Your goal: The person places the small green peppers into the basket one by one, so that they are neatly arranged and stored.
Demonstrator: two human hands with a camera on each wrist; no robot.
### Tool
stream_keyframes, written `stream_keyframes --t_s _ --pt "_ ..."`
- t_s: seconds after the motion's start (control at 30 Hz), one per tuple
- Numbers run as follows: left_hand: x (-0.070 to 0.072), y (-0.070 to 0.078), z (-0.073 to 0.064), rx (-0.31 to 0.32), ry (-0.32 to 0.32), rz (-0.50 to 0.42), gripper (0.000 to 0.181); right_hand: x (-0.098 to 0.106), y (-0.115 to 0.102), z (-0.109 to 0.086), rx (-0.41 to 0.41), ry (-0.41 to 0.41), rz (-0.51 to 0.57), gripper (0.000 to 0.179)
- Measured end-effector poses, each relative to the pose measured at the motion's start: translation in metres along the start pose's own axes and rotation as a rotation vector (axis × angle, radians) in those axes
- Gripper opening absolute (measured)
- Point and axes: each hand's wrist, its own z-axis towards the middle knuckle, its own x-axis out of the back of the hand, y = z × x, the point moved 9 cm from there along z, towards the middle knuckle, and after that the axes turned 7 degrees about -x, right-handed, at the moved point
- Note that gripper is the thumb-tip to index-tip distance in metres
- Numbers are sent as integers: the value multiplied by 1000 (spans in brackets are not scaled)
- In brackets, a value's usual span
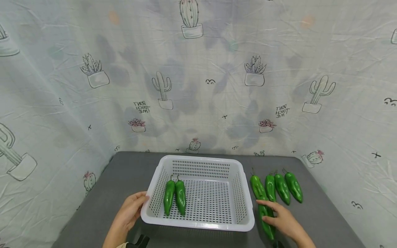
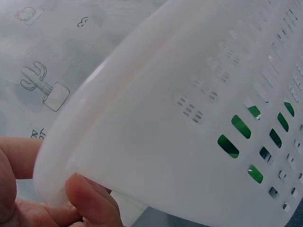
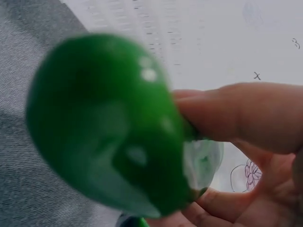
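Head view: wht basket (image 1: 198, 224) sits on gray tbl (image 1: 133, 172), printed cloth (image 1: 124, 41) 3 sides.

Wrinkled pale cactus-print cloth (image 1: 204, 65) behind and either side of dark grey table (image 1: 130, 172)

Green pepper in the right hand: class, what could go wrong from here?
The held pepper looks glossy, so it might slip from the right hand. The left hand grips the white basket at its left edge, so a tug could shift it and roll the two peppers inside.
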Motion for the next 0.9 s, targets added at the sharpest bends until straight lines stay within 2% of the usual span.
stream_keyframes --t_s 0.37,0.73,0.9 --pt "0 1 -1 -1 0 -1 44 19 -12 3 36 38 16 53" --pt "0 1 -1 4 3 4 44 33 -30 6 80 84 28 48" --pt "0 1 -1 6 4 0 45 38 -37 8 114 135 16 48"
